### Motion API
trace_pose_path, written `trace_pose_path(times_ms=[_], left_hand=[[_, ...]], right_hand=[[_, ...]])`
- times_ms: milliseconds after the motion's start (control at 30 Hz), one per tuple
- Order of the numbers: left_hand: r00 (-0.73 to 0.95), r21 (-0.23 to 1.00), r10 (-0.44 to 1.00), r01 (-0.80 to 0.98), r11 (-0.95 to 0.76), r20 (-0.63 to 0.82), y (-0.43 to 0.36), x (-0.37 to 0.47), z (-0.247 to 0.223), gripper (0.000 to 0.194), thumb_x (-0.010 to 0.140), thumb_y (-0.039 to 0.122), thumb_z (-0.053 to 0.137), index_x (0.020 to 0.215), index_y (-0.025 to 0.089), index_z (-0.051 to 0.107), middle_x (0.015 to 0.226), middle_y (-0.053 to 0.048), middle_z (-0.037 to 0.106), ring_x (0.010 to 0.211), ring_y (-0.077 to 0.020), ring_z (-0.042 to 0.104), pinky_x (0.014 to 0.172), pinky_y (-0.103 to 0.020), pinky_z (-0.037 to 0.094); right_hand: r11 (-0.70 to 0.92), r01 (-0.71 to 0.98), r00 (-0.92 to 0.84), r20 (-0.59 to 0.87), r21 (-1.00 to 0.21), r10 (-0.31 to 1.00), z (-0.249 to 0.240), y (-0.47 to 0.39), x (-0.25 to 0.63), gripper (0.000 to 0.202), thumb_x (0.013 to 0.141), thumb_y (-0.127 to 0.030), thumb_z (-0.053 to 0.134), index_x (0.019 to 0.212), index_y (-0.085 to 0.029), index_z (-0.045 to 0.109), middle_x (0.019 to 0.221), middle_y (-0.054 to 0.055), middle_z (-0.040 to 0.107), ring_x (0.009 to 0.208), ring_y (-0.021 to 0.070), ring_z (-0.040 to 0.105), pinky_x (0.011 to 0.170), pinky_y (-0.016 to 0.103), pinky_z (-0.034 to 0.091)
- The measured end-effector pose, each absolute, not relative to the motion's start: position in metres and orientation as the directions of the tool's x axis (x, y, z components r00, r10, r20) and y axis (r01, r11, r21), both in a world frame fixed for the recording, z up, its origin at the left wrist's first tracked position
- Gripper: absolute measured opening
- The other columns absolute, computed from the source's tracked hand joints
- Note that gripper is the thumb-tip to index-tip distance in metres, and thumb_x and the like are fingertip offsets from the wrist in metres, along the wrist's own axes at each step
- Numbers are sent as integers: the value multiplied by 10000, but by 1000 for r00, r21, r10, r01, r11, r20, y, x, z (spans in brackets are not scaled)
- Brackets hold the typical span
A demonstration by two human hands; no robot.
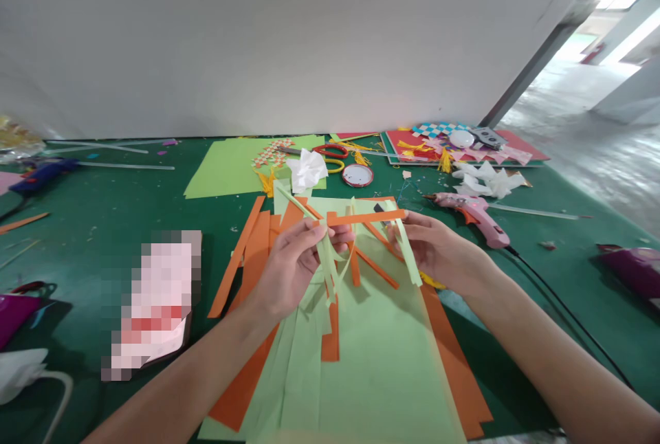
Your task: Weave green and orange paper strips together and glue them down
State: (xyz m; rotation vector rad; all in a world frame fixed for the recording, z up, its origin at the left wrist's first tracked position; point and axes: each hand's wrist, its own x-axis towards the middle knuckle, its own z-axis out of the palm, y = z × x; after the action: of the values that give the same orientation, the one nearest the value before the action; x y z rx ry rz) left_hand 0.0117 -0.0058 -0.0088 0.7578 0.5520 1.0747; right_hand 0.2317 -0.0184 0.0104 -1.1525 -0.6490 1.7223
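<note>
Two bare hands work over the near middle of a dark green tabletop [155, 214], holding a loose cluster of cut paper above a stack of large pale green paper sheets [381, 348]. The step in hand appears to be fitting narrow strips together by crossing or interlacing them. The next move, I judge, calls for a steady pinch at the crossing while the long flat orange paper strip [367, 218] is kept taut and the dangling ends are held out of its way.

The left hand [293, 262] has its thumb and forefinger narrowed on the bunched pale green paper strips [328, 262], where they meet the orange strip's left end; its other fingers reach behind, partly hidden. The right hand [430, 245] holds the orange strip's right end with its fingers close together, though their exact contact is hard to make out. A separate folded pale green strip [408, 255] hangs beside those fingertips. More orange paper pieces [448, 354] show along both sides of the stack. A pink hot glue gun [474, 210] lies to the far right, just beyond the right hand.
</note>
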Motion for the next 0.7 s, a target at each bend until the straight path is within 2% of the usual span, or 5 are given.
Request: trace_pose_path(times_ms=[400,700], left_hand=[[360,791,931,-552,263,-59,-7,11,-7,113,846,205,664,771,130,705,928,-91,755,885,-207,716,812,-292,557],[366,794,930,-552,256,-45,-7,12,-7,122,850,209,656,772,133,713,929,-79,757,901,-205,716,799,-271,554]], right_hand=[[-439,-417,-127,-427,-796,895,10,-19,232,206,617,-164,819,751,-183,663,690,-32,641,575,64,571,540,156,478],[-433,-425,-133,-418,-795,898,11,-19,230,205,595,-163,830,740,-180,685,679,-23,643,573,68,568,522,147,472]])
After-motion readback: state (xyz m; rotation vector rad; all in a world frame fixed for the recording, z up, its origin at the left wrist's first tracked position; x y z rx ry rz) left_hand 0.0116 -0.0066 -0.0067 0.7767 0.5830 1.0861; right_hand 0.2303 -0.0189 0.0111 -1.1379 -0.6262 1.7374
